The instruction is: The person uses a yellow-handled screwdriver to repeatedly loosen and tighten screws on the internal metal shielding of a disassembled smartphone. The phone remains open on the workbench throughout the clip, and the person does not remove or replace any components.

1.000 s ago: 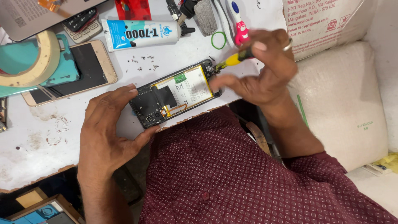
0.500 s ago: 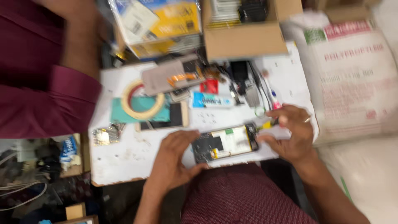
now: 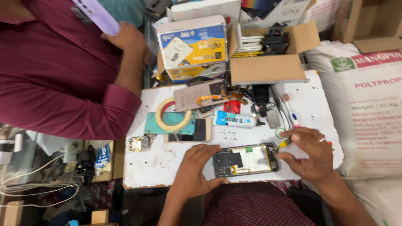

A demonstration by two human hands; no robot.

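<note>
While the left hand (image 3: 193, 169) lies flat against the opened phone (image 3: 245, 160) to pin it near the white worktop's (image 3: 155, 165) front edge, the right hand (image 3: 307, 154) pinches a yellow-handled screwdriver (image 3: 284, 143) at the phone's corner. Beside them, a co-worker's hand (image 3: 125, 38) grips a lilac handset (image 3: 97, 16).

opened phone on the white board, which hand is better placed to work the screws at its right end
Right, probably. The right hand already pinches a yellow-handled screwdriver at the right end of the opened phone. The left hand is spread at the phone's left end, steadying it.
</note>
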